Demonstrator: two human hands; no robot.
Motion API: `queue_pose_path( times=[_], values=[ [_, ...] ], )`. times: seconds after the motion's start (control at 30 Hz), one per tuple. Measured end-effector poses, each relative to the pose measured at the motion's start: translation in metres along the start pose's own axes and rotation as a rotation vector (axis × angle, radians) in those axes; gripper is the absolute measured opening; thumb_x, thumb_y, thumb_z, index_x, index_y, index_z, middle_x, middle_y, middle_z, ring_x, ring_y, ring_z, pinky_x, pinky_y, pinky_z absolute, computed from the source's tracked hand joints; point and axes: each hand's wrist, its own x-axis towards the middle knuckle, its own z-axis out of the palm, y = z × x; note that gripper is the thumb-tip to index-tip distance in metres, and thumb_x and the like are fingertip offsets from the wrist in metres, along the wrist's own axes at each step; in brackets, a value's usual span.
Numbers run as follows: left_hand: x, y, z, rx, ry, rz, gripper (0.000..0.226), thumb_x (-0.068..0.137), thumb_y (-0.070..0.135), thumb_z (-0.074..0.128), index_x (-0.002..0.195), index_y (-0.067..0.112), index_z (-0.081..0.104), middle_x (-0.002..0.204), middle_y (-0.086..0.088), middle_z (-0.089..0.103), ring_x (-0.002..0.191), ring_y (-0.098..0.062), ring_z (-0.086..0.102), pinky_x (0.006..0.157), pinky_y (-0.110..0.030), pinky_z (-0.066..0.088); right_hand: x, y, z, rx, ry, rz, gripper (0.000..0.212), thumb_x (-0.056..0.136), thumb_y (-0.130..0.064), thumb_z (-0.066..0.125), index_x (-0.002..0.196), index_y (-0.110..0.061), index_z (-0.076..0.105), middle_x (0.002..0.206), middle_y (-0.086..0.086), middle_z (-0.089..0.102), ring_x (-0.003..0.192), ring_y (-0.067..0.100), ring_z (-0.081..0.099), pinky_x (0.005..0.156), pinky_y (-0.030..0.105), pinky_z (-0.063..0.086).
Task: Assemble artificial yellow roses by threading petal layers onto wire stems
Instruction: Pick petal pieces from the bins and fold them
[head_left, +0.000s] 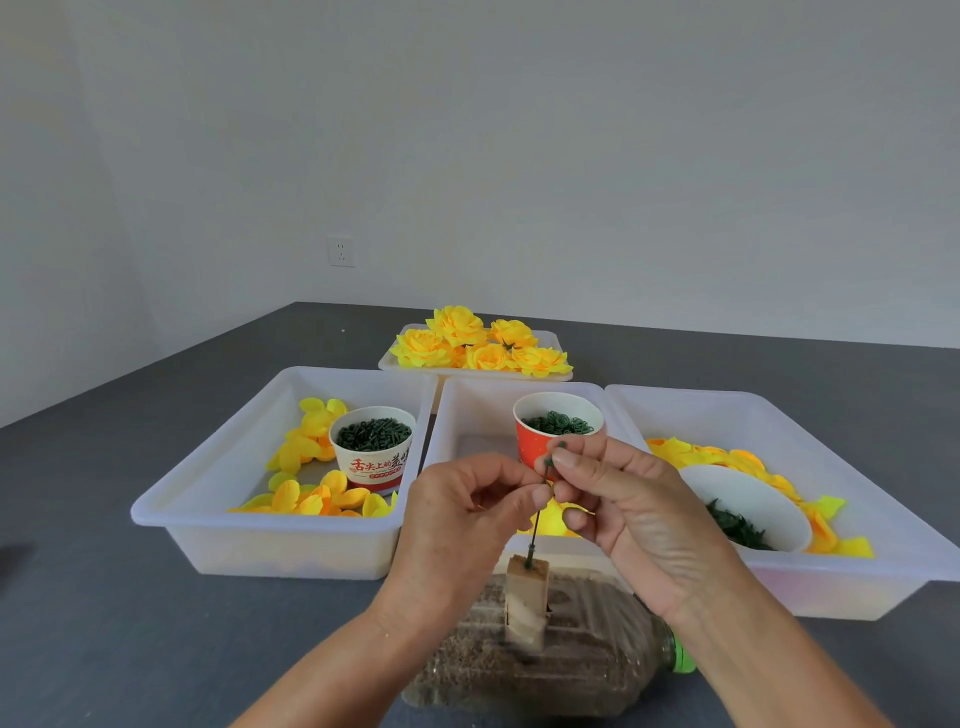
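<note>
Both hands (540, 499) pinching wire stem (537, 525) upright in wooden block (526, 597), trays close behind.

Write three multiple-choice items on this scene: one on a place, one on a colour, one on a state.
1. Where are the finished roses?
A. far tray
B. left tray
C. red cup

2. What colour is the cup behind the hands?
A. blue
B. red
C. black

3. What is the right hand doing?
A. lying flat on the table
B. pinching the stem
C. lifting a tray

Key: 1 A, the roses are piled in the far tray. 2 B, its wall is red. 3 B, fingertips close on the stem standing in the wooden block.
</note>
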Motion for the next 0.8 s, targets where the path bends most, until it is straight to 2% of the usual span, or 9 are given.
queue_pose_path(
  times=[0.23, 0.4, 0.5, 0.6, 0.8],
  values=[
    [-0.0009, 0.0006, -0.0005, 0.015, 0.005, -0.017, 0.014, 0.078, 0.010, 0.071, 0.069, 0.021, 0.071, 0.057, 0.006, 0.065, 0.054, -0.002, 0.055, 0.055, -0.013, 0.044, -0.0019, -0.0002, 0.0016, -0.027, 0.000, -0.020, 0.016, 0.060, -0.016, 0.070, 0.075, -0.010, 0.074, 0.071, 0.006, 0.068, 0.052, 0.006, 0.056, 0.043, 0.016, 0.043],
    [-0.0019, 0.0022, -0.0006, 0.027, 0.009, -0.029, 0.018, 0.078, 0.009, 0.071, 0.067, 0.024, 0.070, 0.056, 0.007, 0.064, 0.054, -0.003, 0.055, 0.055, -0.014, 0.045, -0.0049, -0.0026, 0.0009, -0.202, -0.009, -0.164, 0.020, 0.058, -0.020, 0.074, 0.076, -0.011, 0.074, 0.072, 0.006, 0.069, 0.054, 0.007, 0.052, 0.050, 0.017, 0.044],
    [-0.0018, 0.0034, -0.0003, 0.034, 0.007, -0.033, 0.019, 0.079, 0.008, 0.071, 0.068, 0.024, 0.070, 0.056, 0.007, 0.064, 0.054, -0.003, 0.054, 0.055, -0.013, 0.045, -0.0057, -0.0051, 0.0023, -0.320, 0.015, -0.263, 0.015, 0.062, -0.017, 0.073, 0.076, -0.012, 0.073, 0.066, 0.002, 0.069, 0.050, 0.006, 0.050, 0.049, 0.017, 0.043],
    [-0.0012, 0.0047, 0.0006, 0.050, 0.000, -0.031, 0.018, 0.079, 0.007, 0.070, 0.069, 0.022, 0.070, 0.056, 0.007, 0.064, 0.054, -0.002, 0.054, 0.055, -0.013, 0.044, -0.0056, -0.0067, 0.0037, -0.368, 0.018, -0.280, 0.009, 0.069, -0.008, 0.073, 0.077, -0.011, 0.071, 0.060, -0.002, 0.067, 0.049, 0.004, 0.051, 0.048, 0.016, 0.043],
    [-0.0004, 0.0023, 0.0003, 0.087, 0.011, -0.030, 0.019, 0.079, 0.006, 0.070, 0.067, 0.020, 0.069, 0.054, 0.007, 0.063, 0.053, -0.002, 0.054, 0.054, -0.013, 0.045, -0.0047, -0.0088, 0.0034, -0.482, 0.001, -0.310, 0.013, 0.075, 0.000, 0.072, 0.074, -0.013, 0.071, 0.060, -0.005, 0.068, 0.051, -0.001, 0.056, 0.050, 0.012, 0.043]
  ],
)
